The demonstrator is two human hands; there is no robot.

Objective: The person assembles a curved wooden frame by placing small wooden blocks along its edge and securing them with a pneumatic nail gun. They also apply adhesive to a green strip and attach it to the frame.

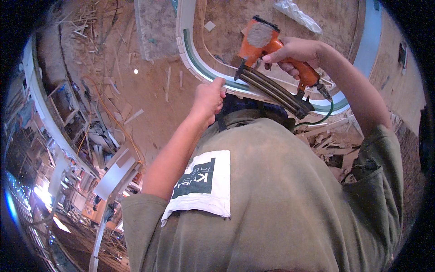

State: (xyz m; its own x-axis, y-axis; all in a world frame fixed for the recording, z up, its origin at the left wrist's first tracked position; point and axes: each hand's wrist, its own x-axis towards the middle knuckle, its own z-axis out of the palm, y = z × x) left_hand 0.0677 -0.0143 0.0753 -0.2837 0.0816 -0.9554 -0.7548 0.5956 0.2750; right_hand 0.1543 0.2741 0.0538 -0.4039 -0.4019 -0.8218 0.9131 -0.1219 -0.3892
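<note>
My right hand (297, 56) is wrapped round the handle of an orange pneumatic nail gun (263, 38). Its dark magazine slants down to the right, and a green air hose (330, 111) joins the handle's end. The gun's nose is just above the rim of a curved frame (192, 56), white and green with small light wood blocks along its outer edge. Left of the nose, my left hand (210, 99) is closed on the near rim of that frame, thumb on top. Whether its fingers also pinch a small block is hidden.
Wood scraps (331, 145) are piled at the right beside my body. Crumpled white plastic (297, 16) lies inside the frame. At the left stand another long curved panel (43, 97) and a white curved piece (113, 177), with an orange cord (106, 109) and offcuts on the floor.
</note>
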